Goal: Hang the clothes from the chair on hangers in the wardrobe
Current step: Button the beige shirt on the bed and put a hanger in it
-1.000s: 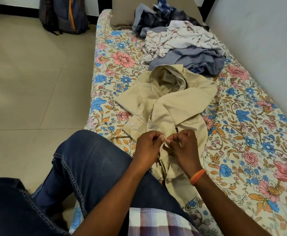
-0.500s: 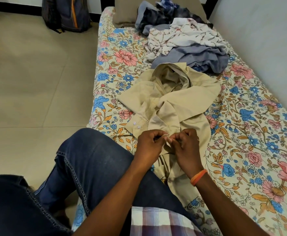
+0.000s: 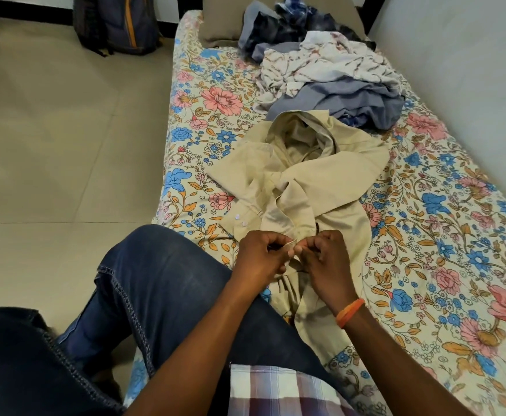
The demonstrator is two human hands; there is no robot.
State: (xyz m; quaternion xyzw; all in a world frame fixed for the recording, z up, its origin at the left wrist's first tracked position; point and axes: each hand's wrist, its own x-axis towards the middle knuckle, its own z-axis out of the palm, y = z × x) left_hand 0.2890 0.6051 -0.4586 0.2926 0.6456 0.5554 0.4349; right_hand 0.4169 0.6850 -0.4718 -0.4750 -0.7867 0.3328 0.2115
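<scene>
Both hands pinch the beige shirt's point(image 3: 299, 187) front edge — left hand point(image 3: 260, 256) touching right hand point(image 3: 325, 259) — clothes pile point(image 3: 329, 82) well beyond them

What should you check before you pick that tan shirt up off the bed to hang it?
1. Both hands on the shirt front: left hand and right hand pinch it. Ok.
2. Front fastened: cannot tell, fingers hide it.
3. Tan shirt lying smooth: not ok, crumpled.
4. Shirt free of the clothes pile: cannot tell, collar lies right beside it.
5. Hanger ready: not ok, none in view.
6. Wardrobe in view: not ok.
</scene>
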